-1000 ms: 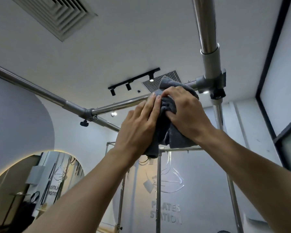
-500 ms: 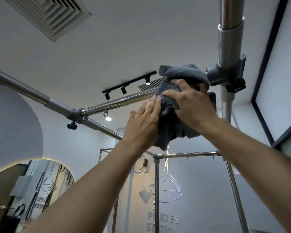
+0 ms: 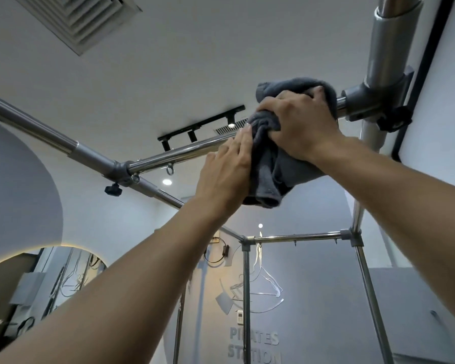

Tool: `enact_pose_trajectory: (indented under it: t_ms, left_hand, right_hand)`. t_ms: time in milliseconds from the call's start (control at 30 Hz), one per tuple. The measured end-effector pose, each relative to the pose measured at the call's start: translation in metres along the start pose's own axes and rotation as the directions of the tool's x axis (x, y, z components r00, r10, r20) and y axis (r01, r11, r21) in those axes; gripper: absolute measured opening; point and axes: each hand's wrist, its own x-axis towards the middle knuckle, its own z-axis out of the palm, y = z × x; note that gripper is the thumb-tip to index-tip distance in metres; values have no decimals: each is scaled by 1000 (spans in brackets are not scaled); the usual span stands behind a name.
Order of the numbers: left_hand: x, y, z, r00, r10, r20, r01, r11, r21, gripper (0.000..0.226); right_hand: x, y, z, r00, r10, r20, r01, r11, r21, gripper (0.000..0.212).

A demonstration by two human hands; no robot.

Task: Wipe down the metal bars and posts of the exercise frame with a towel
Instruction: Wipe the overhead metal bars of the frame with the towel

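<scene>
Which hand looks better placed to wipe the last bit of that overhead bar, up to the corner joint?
Right, probably. The right hand grips the grey towel bunched over the bar, close beside the corner joint. The left hand only rests flat against the towel's side, farther from it.

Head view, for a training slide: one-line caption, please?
Right hand grips a grey towel around the overhead crossbar beside the corner joint; left hand touches the towel, fingers straight.
</scene>
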Motion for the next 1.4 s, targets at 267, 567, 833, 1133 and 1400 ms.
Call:
enact_pose_trajectory:
  t_ms: [267, 567, 833, 1133, 1400]
  left_hand:
    - [-9, -21, -6, 999, -47, -27, 45, 997, -69, 79]
    - [-8, -45, -7, 986, -169, -11, 167, 981, -99, 59]
    - [-30, -64, -10, 992, -2, 126, -3, 999, 43, 66]
    - [-39, -120, 8, 988, 36, 150, -61, 984, 167, 28]
    - [-46, -183, -17, 988, -86, 131, 23, 906, 423, 26]
  right_hand:
    - [16, -27, 6, 995, -48, 92, 34, 988, 150, 36]
    - [48, -75, 31, 997, 41, 64, -45, 998, 51, 29]
    - [35, -61, 36, 996, 88, 18, -88, 996, 35, 27]
    - [38, -100, 59, 996, -6, 85, -6, 990, 139, 30]
    - [66, -166, 77, 958, 191, 213, -229, 959, 170, 24]
